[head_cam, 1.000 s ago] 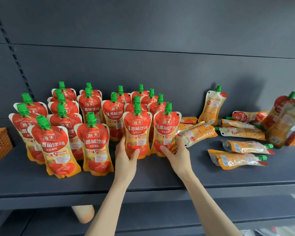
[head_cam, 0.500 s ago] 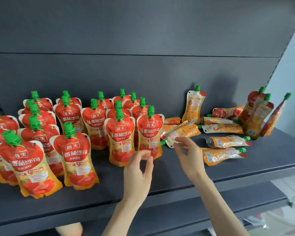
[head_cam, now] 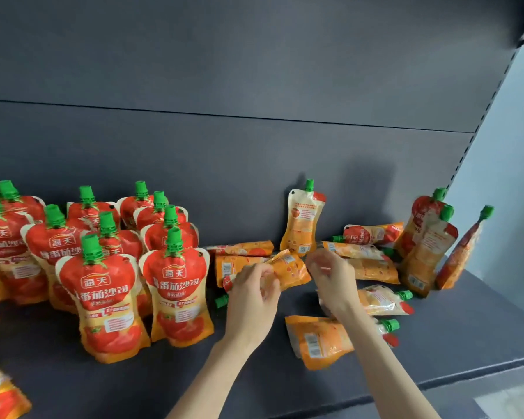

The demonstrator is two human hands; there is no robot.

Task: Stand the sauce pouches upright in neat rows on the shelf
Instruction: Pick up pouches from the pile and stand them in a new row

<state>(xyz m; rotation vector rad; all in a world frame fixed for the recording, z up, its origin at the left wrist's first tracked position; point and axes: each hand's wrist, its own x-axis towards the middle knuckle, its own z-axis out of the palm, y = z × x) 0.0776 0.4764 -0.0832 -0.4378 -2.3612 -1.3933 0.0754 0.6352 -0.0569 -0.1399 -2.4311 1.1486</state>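
Head view: standing pouches [head_cam: 103, 297] on the left of the shelf [head_cam: 466, 331], lying pouches [head_cam: 321, 340] on the right.
Left hand [head_cam: 253, 297]: curled against orange pouch [head_cam: 291, 270]; grip blurred, cannot tell.
Right hand [head_cam: 330, 278]: curled, blurred; cannot tell.

One head-worn wide-angle view stands close before the dark shelf [head_cam: 454, 337], facing forward and down onto it. The shelf's front edge climbs toward the right. The left hand [head_cam: 251, 297] and right hand [head_cam: 330, 276] enter from below it; the back panel [head_cam: 254, 152] fills the upper half.
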